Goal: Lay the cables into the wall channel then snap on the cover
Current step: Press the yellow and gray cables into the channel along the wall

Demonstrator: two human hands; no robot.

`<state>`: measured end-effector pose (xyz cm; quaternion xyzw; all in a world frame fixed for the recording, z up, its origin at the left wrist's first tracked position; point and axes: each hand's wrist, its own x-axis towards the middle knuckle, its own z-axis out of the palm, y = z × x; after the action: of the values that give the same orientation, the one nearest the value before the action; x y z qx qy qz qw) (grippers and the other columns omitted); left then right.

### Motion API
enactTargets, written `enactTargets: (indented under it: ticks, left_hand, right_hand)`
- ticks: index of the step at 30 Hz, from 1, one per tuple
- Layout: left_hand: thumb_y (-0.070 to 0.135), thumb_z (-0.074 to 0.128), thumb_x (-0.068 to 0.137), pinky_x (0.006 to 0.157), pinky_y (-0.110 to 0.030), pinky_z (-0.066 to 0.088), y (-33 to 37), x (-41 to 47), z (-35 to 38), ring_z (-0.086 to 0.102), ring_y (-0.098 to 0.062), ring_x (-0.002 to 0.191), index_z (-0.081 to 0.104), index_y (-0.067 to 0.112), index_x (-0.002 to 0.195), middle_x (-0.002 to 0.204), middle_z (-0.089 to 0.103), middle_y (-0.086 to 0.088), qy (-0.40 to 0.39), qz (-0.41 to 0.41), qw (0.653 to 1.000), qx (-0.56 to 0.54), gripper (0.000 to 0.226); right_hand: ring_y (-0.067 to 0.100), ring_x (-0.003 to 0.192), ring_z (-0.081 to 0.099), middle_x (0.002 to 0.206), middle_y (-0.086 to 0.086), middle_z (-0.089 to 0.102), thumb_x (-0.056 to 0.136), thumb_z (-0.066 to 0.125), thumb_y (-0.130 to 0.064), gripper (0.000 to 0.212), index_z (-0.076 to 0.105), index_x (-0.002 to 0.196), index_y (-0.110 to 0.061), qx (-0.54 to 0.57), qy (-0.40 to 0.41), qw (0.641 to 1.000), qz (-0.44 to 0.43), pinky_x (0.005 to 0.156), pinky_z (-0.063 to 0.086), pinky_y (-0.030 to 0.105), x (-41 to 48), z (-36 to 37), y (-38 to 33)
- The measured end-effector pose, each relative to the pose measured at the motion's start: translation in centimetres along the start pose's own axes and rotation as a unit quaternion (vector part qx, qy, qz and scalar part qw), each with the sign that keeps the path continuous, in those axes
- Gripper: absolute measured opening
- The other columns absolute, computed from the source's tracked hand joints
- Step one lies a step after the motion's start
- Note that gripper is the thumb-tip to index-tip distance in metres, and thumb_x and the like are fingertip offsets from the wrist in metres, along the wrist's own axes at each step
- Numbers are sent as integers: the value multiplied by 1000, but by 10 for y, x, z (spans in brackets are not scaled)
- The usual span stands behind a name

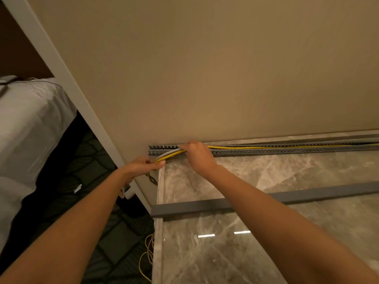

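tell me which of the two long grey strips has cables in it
The slotted strip against the wall, with the yellow cable running along it; the smooth strip lies apart on the marble.

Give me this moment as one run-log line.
step: laying cables | left hand: grips cables outside channel end | right hand: holds cables at channel | cover: off, on marble surface

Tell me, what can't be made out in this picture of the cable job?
All head view:
- Whether the right hand grips or just presses the cables: its own back hides the fingertips.
- Where the wall channel and the cover end: cut off by the right edge.
- The cables' loose ends: hidden past the left hand and the countertop edge.
- Cable count in the channel: too small and dim.
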<state>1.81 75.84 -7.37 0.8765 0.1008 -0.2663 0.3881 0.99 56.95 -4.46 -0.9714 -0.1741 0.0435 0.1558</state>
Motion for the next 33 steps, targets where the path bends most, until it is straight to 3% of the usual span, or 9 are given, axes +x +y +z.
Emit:
enactTargets:
  ticks: [2,6,9,14,19,22,28,31,33]
  left_hand:
    - [45,54,89,66,-24,40,-6,2,-3,50,-16,80,59,8,92,90,56,-6,3,11,1000,21,37]
    - [39,62,86,57,-23,39,-7,-2,-12,50,-14,62,59,10,71,67,58,-3,46,57,996,41,33]
    - [31,71,80,58,-23,42,-8,-3,-22,51,-13,61,57,14,72,66,58,-2,107,85,991,-12,24]
    - [20,69,83,57,-21,38,2,-3,-27,48,-14,66,59,12,80,71,55,-1,199,161,966,18,13]
    - [13,67,84,55,-17,35,10,6,-22,46,-14,69,58,14,74,71,53,1,261,149,952,-49,14]
    - [14,69,83,59,-19,37,6,11,-18,50,-19,80,58,15,71,72,56,-1,262,120,953,-92,16]
    - [14,68,84,75,-29,44,7,12,-21,54,-16,78,59,17,68,73,58,1,209,56,966,-144,18]
    - [18,64,87,63,-21,42,10,12,-22,54,-15,72,65,8,75,78,62,-6,174,22,975,-138,15]
    - [21,63,87,63,-24,40,11,12,-22,55,-20,78,67,1,89,86,63,-12,177,5,976,-127,21]
  right_hand:
    - [34,119,54,130,19,56,92,48,1,42,55,132,-9,-18,1,1000,6,96,44,39,1,-1,0]
    - [34,114,57,122,18,61,90,44,7,43,58,128,-8,-34,22,999,21,91,46,40,4,5,-1]
    - [35,113,59,120,19,64,89,43,10,42,60,124,-6,-9,32,999,39,92,48,41,5,9,3]
    - [37,111,60,120,21,65,88,42,10,43,60,124,-5,16,60,997,47,91,50,44,5,14,3]
    - [35,103,61,107,21,70,90,44,8,34,67,113,-3,61,80,993,59,82,48,37,12,18,12]
    - [34,103,59,104,20,72,92,46,6,28,70,106,2,119,98,986,68,83,46,35,12,20,15]
    - [30,100,60,102,21,69,91,59,-7,15,68,94,5,225,116,951,176,79,47,34,18,12,17]
    - [32,97,63,100,21,70,88,60,-3,11,68,90,5,247,115,940,206,72,44,30,22,11,15]
    - [34,96,65,99,23,70,87,60,-1,10,68,88,6,262,118,932,220,74,49,32,26,11,15]
